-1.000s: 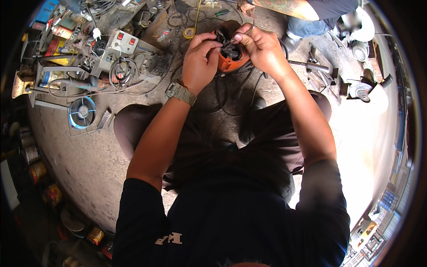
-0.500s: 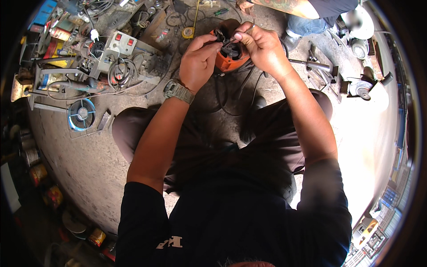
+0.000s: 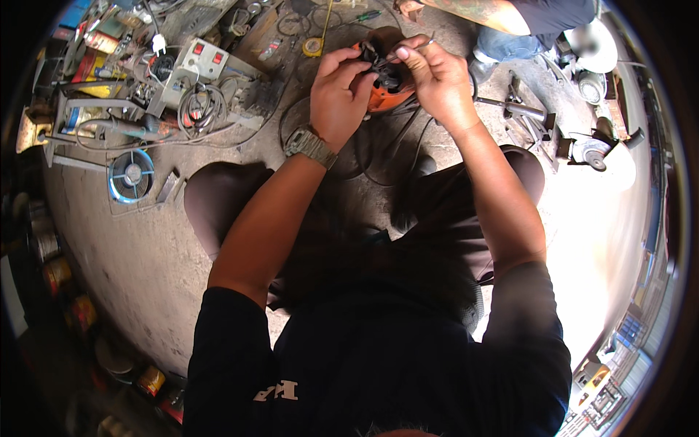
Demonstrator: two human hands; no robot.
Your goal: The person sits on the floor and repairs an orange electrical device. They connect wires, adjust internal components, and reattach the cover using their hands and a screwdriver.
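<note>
An orange machine housing (image 3: pixel 388 100) with dark parts inside its open top sits on the floor between my hands. Bent over its left side is my left hand (image 3: pixel 339 93), thumb and fingers closed at the dark parts; what they hold there is hidden. My right hand (image 3: pixel 442 81), on the other side, pinches a thin metal rod (image 3: pixel 395 58) between thumb and fingers. One end of the rod points down to the dark parts, and the other sticks out above the knuckles. Black cable lies around and below the housing.
To the left stand a grey socket box (image 3: pixel 203 60) with red switches, coiled cable (image 3: pixel 198 109) and a blue round fan (image 3: pixel 132 177). A yellow tape measure (image 3: pixel 313 47) lies beyond my left hand. At right are metal bars and an angle grinder (image 3: pixel 593 151). Another person's arm (image 3: pixel 484 13) reaches in above.
My left hand has moved right and slightly down, covering more of the housing's left side. My right hand has shifted slightly right, still pinching the rod. The housing looks turned or tipped a little.
</note>
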